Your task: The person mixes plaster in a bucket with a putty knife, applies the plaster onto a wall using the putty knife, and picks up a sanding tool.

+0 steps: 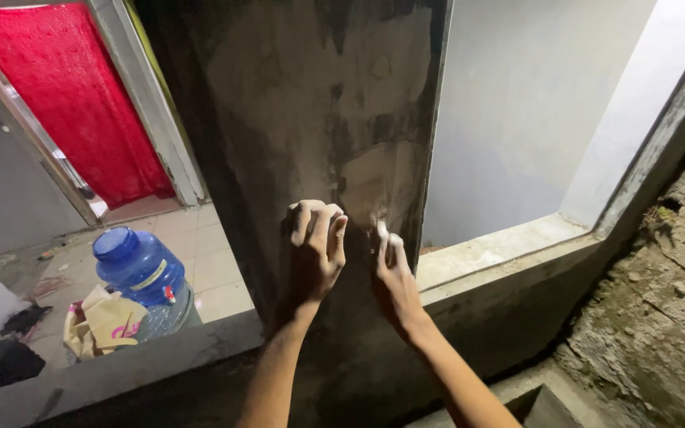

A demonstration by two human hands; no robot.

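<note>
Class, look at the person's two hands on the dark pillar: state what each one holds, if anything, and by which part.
The right hand pinches a small whitish piece against the pillar with its fingertips; what it is cannot be told. The left hand is curled against the pillar, nothing visible in its grip.

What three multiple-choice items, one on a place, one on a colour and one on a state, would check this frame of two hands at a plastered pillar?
1. Where does the blue water jug stand?
A. on the tiled floor, lower left
B. on the window ledge
C. on top of the pillar

2. What colour is the curtain in the doorway?
A. green
B. red
C. white

3. How is the left hand held?
A. flat and spread wide
B. hanging down, away from the wall
C. fingers curled, against the pillar

Key: 1 A, the jug sits on the floor tiles beside crumpled paper. 2 B, the cloth is bright red. 3 C, its knuckles are bent at the dark plaster, next to the right hand.
</note>
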